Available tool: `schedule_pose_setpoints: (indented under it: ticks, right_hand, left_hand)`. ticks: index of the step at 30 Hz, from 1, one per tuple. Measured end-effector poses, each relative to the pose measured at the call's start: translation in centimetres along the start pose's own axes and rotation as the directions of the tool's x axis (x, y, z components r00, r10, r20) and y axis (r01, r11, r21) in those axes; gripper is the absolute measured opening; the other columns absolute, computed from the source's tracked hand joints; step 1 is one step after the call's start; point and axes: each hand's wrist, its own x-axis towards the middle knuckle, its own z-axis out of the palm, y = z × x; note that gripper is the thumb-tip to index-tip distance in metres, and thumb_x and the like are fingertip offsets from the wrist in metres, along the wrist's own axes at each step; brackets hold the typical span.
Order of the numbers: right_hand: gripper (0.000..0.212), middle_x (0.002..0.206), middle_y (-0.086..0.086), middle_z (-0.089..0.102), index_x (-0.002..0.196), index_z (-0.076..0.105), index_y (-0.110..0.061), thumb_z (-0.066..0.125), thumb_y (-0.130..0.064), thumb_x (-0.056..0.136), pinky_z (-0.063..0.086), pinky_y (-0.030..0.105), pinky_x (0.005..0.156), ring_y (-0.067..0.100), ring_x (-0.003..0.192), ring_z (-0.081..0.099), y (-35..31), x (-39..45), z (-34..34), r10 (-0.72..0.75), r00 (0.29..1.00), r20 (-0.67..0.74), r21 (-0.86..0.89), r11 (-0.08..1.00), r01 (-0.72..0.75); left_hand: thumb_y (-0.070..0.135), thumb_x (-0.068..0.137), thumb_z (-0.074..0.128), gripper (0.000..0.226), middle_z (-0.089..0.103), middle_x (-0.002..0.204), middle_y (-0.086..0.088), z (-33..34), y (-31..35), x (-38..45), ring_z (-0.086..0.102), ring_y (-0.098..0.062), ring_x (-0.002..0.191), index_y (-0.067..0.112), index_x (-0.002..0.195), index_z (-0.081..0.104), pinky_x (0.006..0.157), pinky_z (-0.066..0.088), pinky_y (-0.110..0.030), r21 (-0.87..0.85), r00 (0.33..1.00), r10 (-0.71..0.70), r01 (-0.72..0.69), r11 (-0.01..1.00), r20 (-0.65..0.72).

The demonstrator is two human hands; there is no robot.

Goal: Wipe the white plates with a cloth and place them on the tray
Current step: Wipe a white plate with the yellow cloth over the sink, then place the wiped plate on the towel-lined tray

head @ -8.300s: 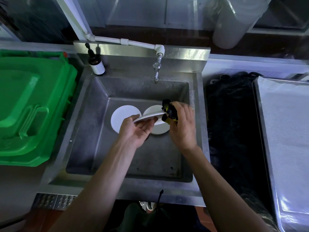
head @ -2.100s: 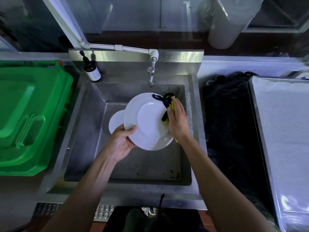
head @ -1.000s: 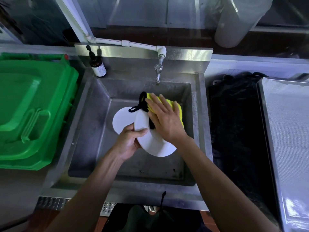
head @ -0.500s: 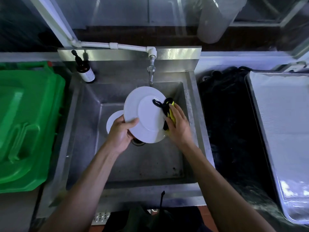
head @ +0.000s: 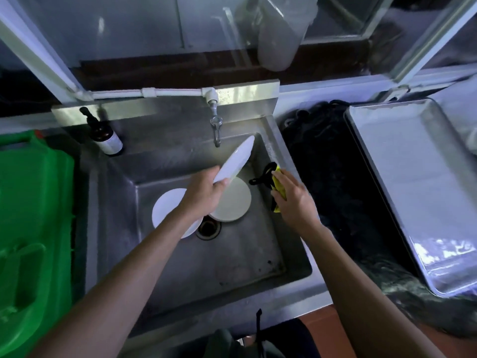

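We see the left hand [head: 206, 192] pinching a round white plate [head: 236, 161] edge-up over the steel sink [head: 258, 257], seemingly for carrying to the empty metal tray [head: 407, 182]; the right hand [head: 294, 200] clutches the yellow-and-black cloth [head: 277, 184] clear of it.

Left hand [head: 206, 188] raised over the sink, fingers curled, gripping a plate edge. Right hand [head: 293, 195] apart to its right, fingers clenched round a cloth.
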Motion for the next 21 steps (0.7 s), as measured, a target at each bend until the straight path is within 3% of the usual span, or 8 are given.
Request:
schedule_pose_setpoints:
  ticks: [3, 5, 8, 10, 12, 15, 18, 21]
  right_hand:
    - [0.048, 0.153, -0.005, 0.043, 0.145, 0.050, -0.017, 0.059, -0.015, 0.097, 0.054, 0.049, 0.089, 0.032, 0.125, 0.053, 1.2, -0.1, -1.9, 0.025, 0.999, -0.044, -0.027, 0.999, -0.026]
    - [0.049, 0.154, -0.005, 0.042, 0.144, 0.050, -0.017, 0.059, -0.014, 0.097, 0.055, 0.051, 0.087, 0.033, 0.125, 0.054, 2.2, -0.2, -3.2, 0.032, 0.997, -0.076, -0.018, 0.999, -0.033]
    - [0.050, 0.155, -0.003, 0.041, 0.145, 0.050, -0.018, 0.061, -0.014, 0.097, 0.054, 0.052, 0.090, 0.035, 0.126, 0.053, 4.3, -0.2, -5.5, 0.040, 0.992, -0.123, -0.012, 0.999, -0.041]
    - [0.050, 0.155, -0.002, 0.041, 0.145, 0.050, -0.018, 0.062, -0.014, 0.097, 0.054, 0.052, 0.092, 0.035, 0.127, 0.053, 6.1, -0.2, -7.2, 0.040, 0.987, -0.155, -0.024, 0.999, -0.044]
    - [0.050, 0.155, -0.001, 0.043, 0.145, 0.051, -0.019, 0.063, -0.015, 0.097, 0.054, 0.050, 0.092, 0.035, 0.126, 0.053, 8.3, -0.1, -9.0, 0.037, 0.982, -0.186, -0.039, 0.998, -0.046]
    - [0.048, 0.154, 0.000, 0.044, 0.144, 0.052, -0.020, 0.063, -0.017, 0.097, 0.052, 0.046, 0.094, 0.035, 0.126, 0.052, 12.6, 0.0, -12.2, 0.050, 0.975, -0.216, -0.017, 0.998, -0.055]
    - [0.047, 0.152, -0.004, 0.045, 0.144, 0.052, -0.020, 0.062, -0.018, 0.098, 0.052, 0.045, 0.091, 0.033, 0.124, 0.051, 17.3, -0.2, -15.5, 0.107, 0.961, -0.254, -0.001, 0.994, -0.111]
    - [0.045, 0.146, -0.007, 0.047, 0.143, 0.052, -0.019, 0.059, -0.019, 0.098, 0.052, 0.046, 0.083, 0.033, 0.117, 0.052, 21.6, -0.4, -18.8, 0.136, 0.952, -0.274, 0.004, 0.990, -0.140]
  left_hand:
    - [0.018, 0.099, 0.058, 0.028, 0.041, 0.061, 0.003, 0.9, 0.7, 1.0, 0.051, -0.033, 0.062, 0.017, 0.076, 0.042, 0.056, 0.027, -0.034, 0.179, 0.995, 0.099, -0.102, 0.979, 0.025]
    - [0.019, 0.100, 0.057, 0.005, 0.048, 0.065, 0.002, 1.9, 1.5, 1.6, 0.060, -0.040, 0.071, 0.018, 0.098, 0.062, 0.058, 0.032, -0.033, 0.316, 0.985, 0.159, -0.170, 0.934, 0.059]
    - [0.014, 0.100, 0.053, 0.043, 0.072, 0.098, -0.004, 3.6, 3.6, 2.6, 0.067, -0.035, 0.089, 0.036, 0.138, 0.058, 0.068, 0.052, -0.038, 0.414, 0.955, 0.269, -0.298, 0.860, 0.127]
    - [0.007, 0.097, 0.052, 0.052, 0.072, 0.121, -0.002, 5.2, 5.4, 3.2, 0.068, -0.033, 0.102, 0.036, 0.140, 0.056, 0.076, 0.057, -0.046, 0.418, 0.915, 0.357, -0.402, 0.814, 0.185]
    - [-0.001, 0.095, 0.053, 0.055, 0.069, 0.130, -0.003, 7.4, 7.1, 4.2, 0.068, -0.033, 0.110, 0.031, 0.140, 0.058, 0.079, 0.058, -0.048, 0.445, 0.880, 0.417, -0.475, 0.759, 0.227]
    - [-0.007, 0.095, 0.051, 0.061, 0.058, 0.146, -0.007, 11.4, 10.5, 6.1, 0.059, -0.030, 0.130, 0.027, 0.145, 0.056, 0.099, 0.052, -0.051, 0.507, 0.859, 0.421, -0.513, 0.693, 0.292]
    - [-0.009, 0.094, 0.050, 0.065, 0.054, 0.150, -0.006, 15.9, 14.3, 8.0, 0.053, -0.030, 0.136, 0.027, 0.148, 0.052, 0.109, 0.045, -0.048, 0.532, 0.841, 0.426, -0.541, 0.652, 0.334]
    - [-0.010, 0.093, 0.050, 0.064, 0.056, 0.148, -0.002, 20.7, 17.9, 9.9, 0.056, -0.030, 0.134, 0.027, 0.146, 0.055, 0.107, 0.048, -0.045, 0.525, 0.827, 0.459, -0.562, 0.640, 0.326]
